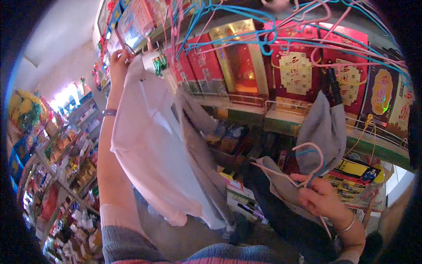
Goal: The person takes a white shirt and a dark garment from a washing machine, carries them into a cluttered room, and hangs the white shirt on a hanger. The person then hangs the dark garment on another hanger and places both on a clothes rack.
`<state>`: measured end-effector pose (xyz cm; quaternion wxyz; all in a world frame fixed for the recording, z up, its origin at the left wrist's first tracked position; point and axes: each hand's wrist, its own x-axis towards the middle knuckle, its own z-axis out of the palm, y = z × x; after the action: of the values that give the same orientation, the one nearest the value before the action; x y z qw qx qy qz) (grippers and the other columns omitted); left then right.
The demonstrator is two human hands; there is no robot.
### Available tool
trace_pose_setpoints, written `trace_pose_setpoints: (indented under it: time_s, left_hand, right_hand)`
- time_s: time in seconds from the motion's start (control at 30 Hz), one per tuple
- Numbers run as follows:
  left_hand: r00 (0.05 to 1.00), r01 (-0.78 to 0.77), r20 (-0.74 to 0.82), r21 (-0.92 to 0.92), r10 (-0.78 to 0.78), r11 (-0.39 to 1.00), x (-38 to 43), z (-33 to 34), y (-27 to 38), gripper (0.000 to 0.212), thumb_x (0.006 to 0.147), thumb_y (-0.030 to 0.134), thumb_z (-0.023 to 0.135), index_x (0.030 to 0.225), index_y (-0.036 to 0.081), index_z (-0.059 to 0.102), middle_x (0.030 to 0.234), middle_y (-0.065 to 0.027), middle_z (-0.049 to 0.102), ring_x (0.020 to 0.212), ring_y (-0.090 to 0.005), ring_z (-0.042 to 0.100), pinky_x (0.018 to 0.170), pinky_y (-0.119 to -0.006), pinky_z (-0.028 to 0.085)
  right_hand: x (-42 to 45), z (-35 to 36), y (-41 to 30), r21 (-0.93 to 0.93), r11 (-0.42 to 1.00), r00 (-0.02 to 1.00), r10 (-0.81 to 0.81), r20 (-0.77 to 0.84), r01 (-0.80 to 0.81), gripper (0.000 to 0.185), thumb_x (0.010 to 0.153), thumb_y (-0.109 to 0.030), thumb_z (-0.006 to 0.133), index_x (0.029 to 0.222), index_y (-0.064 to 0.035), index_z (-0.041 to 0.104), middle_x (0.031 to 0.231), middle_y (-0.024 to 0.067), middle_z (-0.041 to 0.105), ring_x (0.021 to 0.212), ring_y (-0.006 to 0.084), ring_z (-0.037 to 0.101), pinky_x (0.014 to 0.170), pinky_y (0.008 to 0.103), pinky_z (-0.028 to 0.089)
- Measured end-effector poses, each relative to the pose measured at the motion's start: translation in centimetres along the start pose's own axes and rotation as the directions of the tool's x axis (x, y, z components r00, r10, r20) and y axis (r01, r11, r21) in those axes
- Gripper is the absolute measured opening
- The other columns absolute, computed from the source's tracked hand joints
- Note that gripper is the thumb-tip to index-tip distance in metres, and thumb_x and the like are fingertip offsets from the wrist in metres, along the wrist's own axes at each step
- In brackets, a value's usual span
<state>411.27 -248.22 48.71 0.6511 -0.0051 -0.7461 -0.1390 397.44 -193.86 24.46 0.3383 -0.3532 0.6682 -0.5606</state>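
Observation:
My left hand (119,61) is raised at the upper left, its fingers closed at the top of a pale pinkish garment (148,132). The garment hangs down in front of my left forearm; whether a hanger is inside it cannot be made out. Beside it is a blurred grey-brown garment (201,155). At the lower right, my right hand (318,194) grips a pink clothes hanger (316,148) just below its hook. A grey and black garment (283,194) hangs on that hanger. Behind my right hand, a grey cloth piece (319,138) hangs beneath a black strip.
Many pink and blue hangers (263,36) form a tangle overhead. Red and gold gift boxes (293,62) stand on a shelf with a white wire rail (286,104). Packed goods shelves (66,158) run along the left. A yellow and black package (352,175) lies low at the right.

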Motion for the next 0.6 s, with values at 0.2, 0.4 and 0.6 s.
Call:
trace_pose_setpoints:
  time_s: [0.2,0.4,0.6]
  left_hand:
    - [0.998,0.054,0.025,-0.059,-0.053,0.997,-1.0,-5.6,-1.0,0.02,0.087,0.024,0.056,0.094,0.005,0.055,0.083,-0.0044,0.058,0.073,-0.013,0.055,0.06,-0.024,0.046]
    - [0.943,0.286,-0.111,-0.206,-0.313,0.936,-4.1,-10.5,6.0,0.023,0.087,0.028,0.055,0.095,0.006,0.055,0.089,-0.0049,0.058,0.085,-0.0126,0.055,0.076,-0.025,0.044]
    - [0.926,0.358,-0.122,-0.01,-0.356,0.934,-9.0,-12.3,9.7,0.023,0.088,0.026,0.054,0.097,0.006,0.056,0.086,-0.0044,0.058,0.081,-0.0128,0.056,0.072,-0.025,0.045]
  right_hand:
    - [-0.4,0.0,0.6,-0.124,0.987,0.993,0.098,-0.064,-0.106,0.039,0.084,-0.008,0.045,0.123,-0.0023,0.046,0.059,-0.0013,0.048,0.039,0.0049,0.039,0.036,0.0187,0.03]
    - [-0.3,1.6,4.0,-0.21,0.932,0.943,0.32,0.087,-0.297,0.039,0.085,-0.011,0.047,0.124,-0.0058,0.046,0.061,-0.0018,0.048,0.041,0.0046,0.04,0.037,0.0184,0.031]
    - [1.7,2.6,9.5,-0.432,0.896,0.828,0.319,0.462,-0.104,0.04,0.087,-0.013,0.047,0.126,-0.0084,0.045,0.063,-0.0029,0.048,0.044,0.0043,0.041,0.04,0.018,0.033]
